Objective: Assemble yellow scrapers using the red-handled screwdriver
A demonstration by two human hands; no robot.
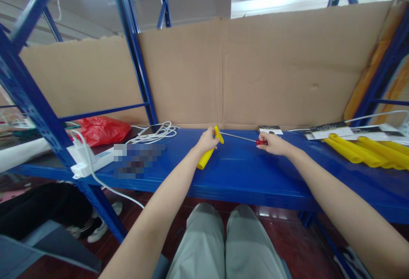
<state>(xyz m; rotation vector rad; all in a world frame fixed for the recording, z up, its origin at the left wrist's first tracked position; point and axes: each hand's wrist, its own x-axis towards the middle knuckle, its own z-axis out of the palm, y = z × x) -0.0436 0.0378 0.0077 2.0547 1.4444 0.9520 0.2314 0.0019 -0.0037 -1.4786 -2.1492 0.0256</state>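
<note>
My left hand (207, 141) is closed around a yellow T-shaped handle (206, 158), held tilted above the blue shelf top. Its short crosspiece points up, while the rounded grip comes out below my fingers. In my right hand (274, 143) is a screwdriver (239, 136) with a red handle and a long metal shaft. The shaft points left, and its tip is at the crosspiece of the yellow handle; whether a screw sits there is too small to tell.
Several yellow tubular handles (370, 151) lie at the right with printed cards (332, 130). A small card (271, 130) rests behind my right hand. To the left are a white cable (159, 132), a power strip (96, 162) and a red bag (104, 130). Cardboard (287, 70) stands behind.
</note>
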